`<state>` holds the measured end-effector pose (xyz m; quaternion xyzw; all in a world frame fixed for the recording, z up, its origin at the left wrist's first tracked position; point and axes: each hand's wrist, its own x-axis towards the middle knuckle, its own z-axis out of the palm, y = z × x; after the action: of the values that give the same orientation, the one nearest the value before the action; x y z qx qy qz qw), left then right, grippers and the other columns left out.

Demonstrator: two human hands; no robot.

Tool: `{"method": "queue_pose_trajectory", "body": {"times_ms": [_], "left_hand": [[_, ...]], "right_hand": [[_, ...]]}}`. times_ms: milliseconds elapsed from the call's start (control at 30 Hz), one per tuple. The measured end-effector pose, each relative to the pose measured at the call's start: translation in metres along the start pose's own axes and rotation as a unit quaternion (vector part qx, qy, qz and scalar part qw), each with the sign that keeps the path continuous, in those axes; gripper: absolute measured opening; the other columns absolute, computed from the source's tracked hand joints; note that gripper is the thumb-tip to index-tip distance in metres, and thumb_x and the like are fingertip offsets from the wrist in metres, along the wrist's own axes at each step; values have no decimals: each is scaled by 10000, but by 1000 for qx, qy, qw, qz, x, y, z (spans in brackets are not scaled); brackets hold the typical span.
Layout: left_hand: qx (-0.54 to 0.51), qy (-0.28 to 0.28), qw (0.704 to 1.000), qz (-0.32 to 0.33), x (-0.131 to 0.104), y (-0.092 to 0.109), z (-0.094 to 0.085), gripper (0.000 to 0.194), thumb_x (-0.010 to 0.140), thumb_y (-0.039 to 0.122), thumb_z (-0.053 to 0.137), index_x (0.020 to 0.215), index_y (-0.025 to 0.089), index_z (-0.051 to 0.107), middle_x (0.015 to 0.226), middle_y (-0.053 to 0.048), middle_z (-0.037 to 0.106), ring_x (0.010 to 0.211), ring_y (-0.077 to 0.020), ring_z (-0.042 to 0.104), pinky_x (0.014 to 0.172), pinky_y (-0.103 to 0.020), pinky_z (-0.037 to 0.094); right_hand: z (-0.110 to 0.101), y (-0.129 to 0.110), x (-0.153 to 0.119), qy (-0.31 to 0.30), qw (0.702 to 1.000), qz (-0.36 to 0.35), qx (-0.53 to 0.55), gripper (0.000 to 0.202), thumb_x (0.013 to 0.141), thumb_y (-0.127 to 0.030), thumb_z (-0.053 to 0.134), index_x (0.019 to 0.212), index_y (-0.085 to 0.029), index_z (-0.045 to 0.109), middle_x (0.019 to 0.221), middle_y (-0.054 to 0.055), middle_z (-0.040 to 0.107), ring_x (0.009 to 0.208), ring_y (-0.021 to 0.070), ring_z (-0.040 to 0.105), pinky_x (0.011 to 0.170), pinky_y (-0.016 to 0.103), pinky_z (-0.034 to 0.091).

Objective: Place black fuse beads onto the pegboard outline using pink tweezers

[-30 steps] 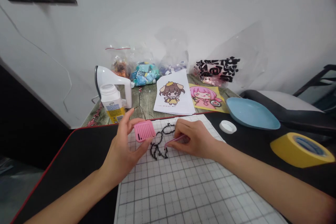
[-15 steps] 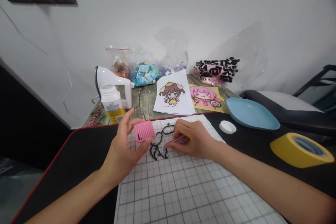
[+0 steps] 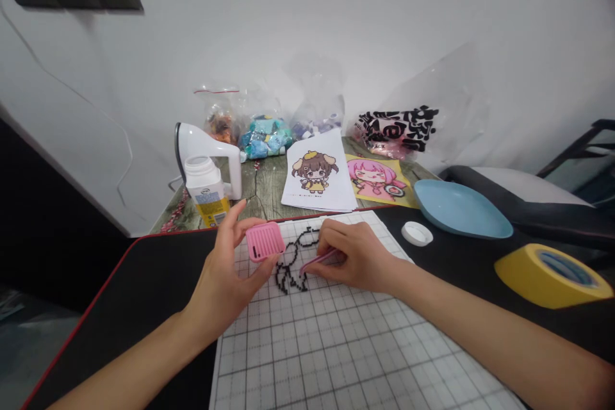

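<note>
My left hand (image 3: 235, 266) grips a small pink ribbed bead tray (image 3: 266, 241) between thumb and fingers, tilted above the board. A few black beads lie in one groove at the tray's left side. My right hand (image 3: 358, 255) pinches pink tweezers (image 3: 317, 261), whose tips point down at the black bead outline (image 3: 289, 262). That outline of small black beads stands on a white gridded pegboard (image 3: 346, 346). Whether a bead sits between the tweezer tips is too small to tell.
Behind the board lie a printed character sheet (image 3: 314, 173) and a yellow picture (image 3: 377, 179). A white bottle (image 3: 206, 189) stands at left. To the right are a white cap (image 3: 417, 234), a blue plate (image 3: 461, 208) and yellow tape (image 3: 548, 275). Bead bags (image 3: 266, 136) line the wall.
Both hands stay almost where they were, still holding the tray and the tweezers. Fewer black beads seem to show in the tray's groove now.
</note>
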<state>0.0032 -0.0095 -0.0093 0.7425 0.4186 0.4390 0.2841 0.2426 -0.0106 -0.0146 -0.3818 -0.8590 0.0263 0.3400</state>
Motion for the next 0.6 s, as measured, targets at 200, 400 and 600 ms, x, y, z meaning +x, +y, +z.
{"method": "queue_pose_trajectory", "body": {"times_ms": [200,400,600], "left_hand": [[4,-1,1000,7,0,1,-1,783,835,331,668,1447,279,183,1216,-91,602,1114,-245,601,1002,-483,438],[6,-3,1000,5,-1,0,-1,783,837,329,668,1445,283,177,1222,-90,603,1117,-243,600,1006,-482,432],[3,-3,1000,9,0,0,-1,784,835,330,672,1445,283,183,1214,-91,605,1113,-245,601,1004,-482,434]], "right_hand": [[0,0,0,-1,1000,3,4,384,834,-504,656,678,-169,551,669,-26,542,495,50,426,467,216,250],[0,-1,0,4,1000,7,0,386,826,-511,661,677,-176,542,659,-33,538,481,47,426,463,214,248],[-1,0,0,6,1000,1,-3,374,838,-507,647,688,-179,548,665,-25,551,483,53,440,461,213,256]]}}
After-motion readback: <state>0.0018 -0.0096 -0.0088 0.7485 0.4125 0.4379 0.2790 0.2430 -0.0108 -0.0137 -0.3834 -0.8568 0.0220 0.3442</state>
